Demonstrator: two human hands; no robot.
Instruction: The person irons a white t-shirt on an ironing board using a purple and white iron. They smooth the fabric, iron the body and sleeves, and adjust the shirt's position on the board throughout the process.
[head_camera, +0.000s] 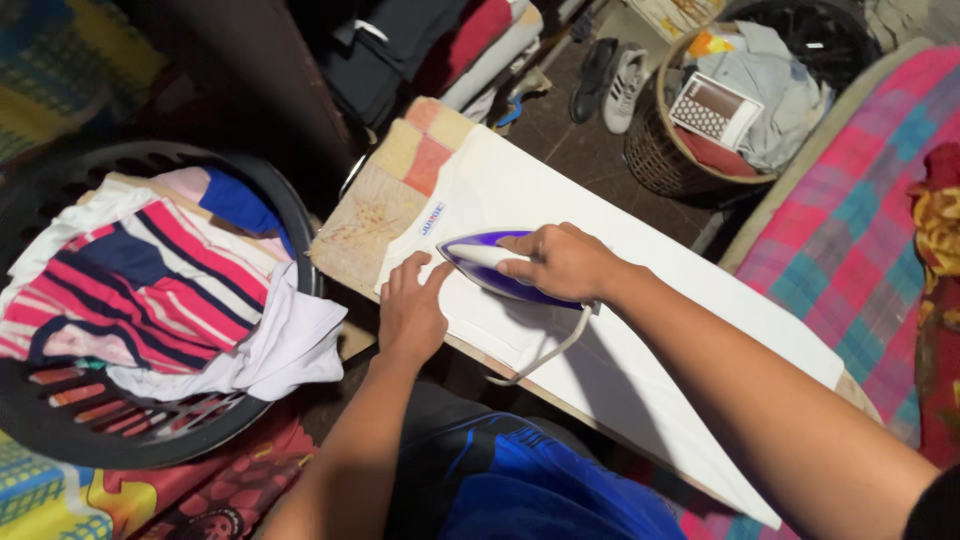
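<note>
A white shirt (620, 260) lies flat on an ironing board (370, 215) with a patchwork cover. My right hand (560, 262) grips the handle of a purple and white iron (480, 268) that rests on the shirt near its collar. Its cord (545, 352) loops off the near edge of the board. My left hand (410, 310) lies flat on the shirt just left of the iron's tip, fingers together, pressing the cloth at the board's near edge.
A black laundry basket (60, 420) with striped and white clothes sits at the left. A woven basket (655, 150) of clothes stands at the far right, with shoes (610, 85) beside it. A pink checked bedcover (860, 220) runs along the right.
</note>
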